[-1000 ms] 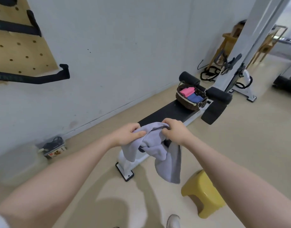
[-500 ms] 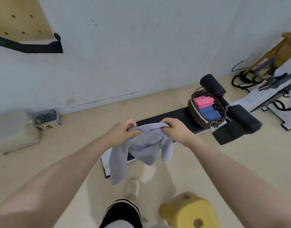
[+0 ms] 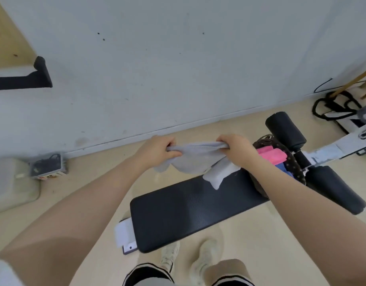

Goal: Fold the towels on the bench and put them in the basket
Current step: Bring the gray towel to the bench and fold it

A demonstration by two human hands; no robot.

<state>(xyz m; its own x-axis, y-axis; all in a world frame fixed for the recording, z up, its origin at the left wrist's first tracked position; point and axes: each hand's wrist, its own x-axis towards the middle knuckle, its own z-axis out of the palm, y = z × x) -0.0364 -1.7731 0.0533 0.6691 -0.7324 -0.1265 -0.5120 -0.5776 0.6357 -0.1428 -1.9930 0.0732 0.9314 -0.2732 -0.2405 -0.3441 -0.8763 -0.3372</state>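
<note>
Both hands clamp the top edge of the grey towel (image 3: 195,159), left hand (image 3: 157,150) and right hand (image 3: 236,150) apart with the edge stretched between them. Its lower corner hangs touching the bench (image 3: 188,211) pad, bare below the grip. The basket (image 3: 291,162) sits just right of the right hand, holding a pink towel (image 3: 270,154).

I see a soft, matt grey cloth towel (image 3: 195,159). The surface (image 3: 184,211) looks like matt black padded vinyl, finely textured. The basket (image 3: 294,164) is dark woven wicker.
</note>
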